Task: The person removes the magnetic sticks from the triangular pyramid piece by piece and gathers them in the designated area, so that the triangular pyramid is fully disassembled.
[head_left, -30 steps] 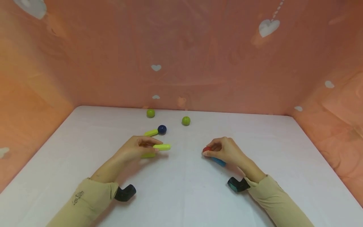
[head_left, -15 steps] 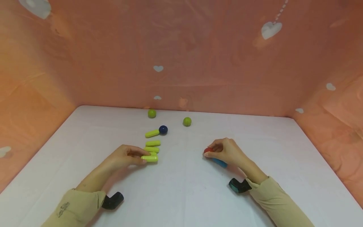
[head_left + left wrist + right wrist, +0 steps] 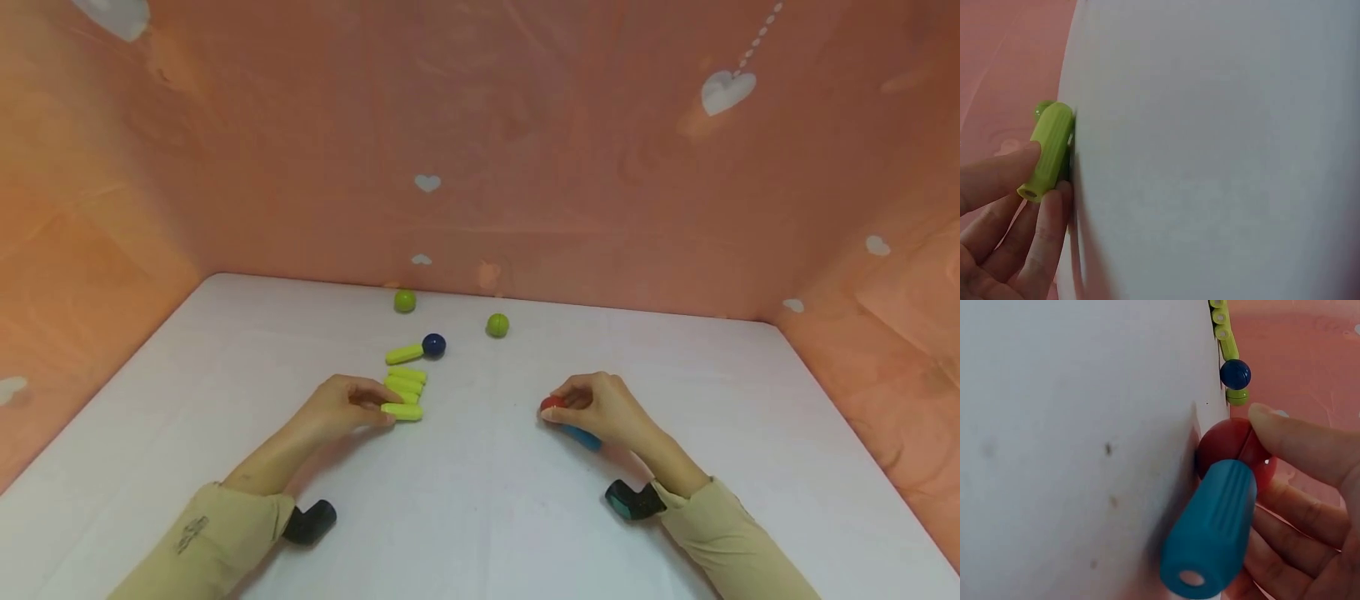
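Observation:
My left hand (image 3: pixel 339 410) pinches a ridged yellow-green toy rod (image 3: pixel 406 412) between thumb and fingers; in the left wrist view the rod (image 3: pixel 1054 140) shows a hole in its near end. Several similar rods (image 3: pixel 406 377) lie side by side just beyond it. My right hand (image 3: pixel 602 405) holds a red ball (image 3: pixel 552 402) low at the table. A blue ridged rod (image 3: pixel 582 437) touches the ball and points back toward me; in the right wrist view the blue rod (image 3: pixel 1210 531) has a hole in its end, and fingers partly cover the red ball (image 3: pixel 1225 445).
Farther back, a dark blue ball (image 3: pixel 433 346) touches the end of another yellow-green rod (image 3: pixel 405 354). Two green balls (image 3: pixel 405 301) (image 3: pixel 498 325) sit near the back of the white table (image 3: pixel 525 517). An orange-pink cloth with hearts (image 3: pixel 525 150) hangs behind.
My left hand has carried its rod left and nearer to me, then slightly forward, beside the row of rods. Those rods now lie closer together. The right hand keeps its hold with little movement.

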Tool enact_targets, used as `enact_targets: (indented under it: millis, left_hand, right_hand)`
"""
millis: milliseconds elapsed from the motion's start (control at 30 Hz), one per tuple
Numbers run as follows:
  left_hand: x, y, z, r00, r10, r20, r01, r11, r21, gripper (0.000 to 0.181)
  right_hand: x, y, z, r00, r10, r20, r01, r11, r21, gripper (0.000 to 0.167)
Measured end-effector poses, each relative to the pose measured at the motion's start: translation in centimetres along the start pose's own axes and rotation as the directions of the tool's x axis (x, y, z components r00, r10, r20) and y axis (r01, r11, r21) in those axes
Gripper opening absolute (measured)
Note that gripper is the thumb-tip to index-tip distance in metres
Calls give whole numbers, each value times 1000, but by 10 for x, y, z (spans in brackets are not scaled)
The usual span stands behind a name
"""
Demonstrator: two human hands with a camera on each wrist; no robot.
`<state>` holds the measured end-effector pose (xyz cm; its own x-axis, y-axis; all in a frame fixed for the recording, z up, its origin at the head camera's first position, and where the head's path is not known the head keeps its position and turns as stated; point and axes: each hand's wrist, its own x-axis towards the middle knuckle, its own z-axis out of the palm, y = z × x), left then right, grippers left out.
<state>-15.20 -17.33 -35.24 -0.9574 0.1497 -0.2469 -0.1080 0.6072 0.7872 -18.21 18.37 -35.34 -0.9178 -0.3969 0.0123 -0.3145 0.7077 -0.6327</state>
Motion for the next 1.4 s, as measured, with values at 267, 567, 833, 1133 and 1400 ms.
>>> enact_targets:
  millis: [267, 567, 833, 1133, 1400]
  left_hand:
    - [6, 3, 3, 999, -13, -50, 13, 1000, 9, 26]
    - [7, 6, 1, 997, -11, -78, 11, 1000, -1, 27]
    - [4, 10, 0, 995, -9, -103, 11, 1000, 18, 25]
    - [7, 18, 7, 992, 29, -126, -31, 999, -13, 26]
    - [14, 28, 21, 993, 68, -93, -73, 996, -57, 25]
  right_hand:
    - [-1, -1, -2, 1000, -6, 11, 6, 1000, 1, 26]
    - [-2, -5, -2, 1000, 4, 15, -4, 1000, 13, 27]
    - [-1, -7, 0, 1000, 1, 10, -2, 1000, 25, 26]
    - [0, -7, 0, 999, 36, 3, -36, 998, 42, 27]
    - [2, -10, 5, 998, 55, -13, -54, 997, 54, 23]
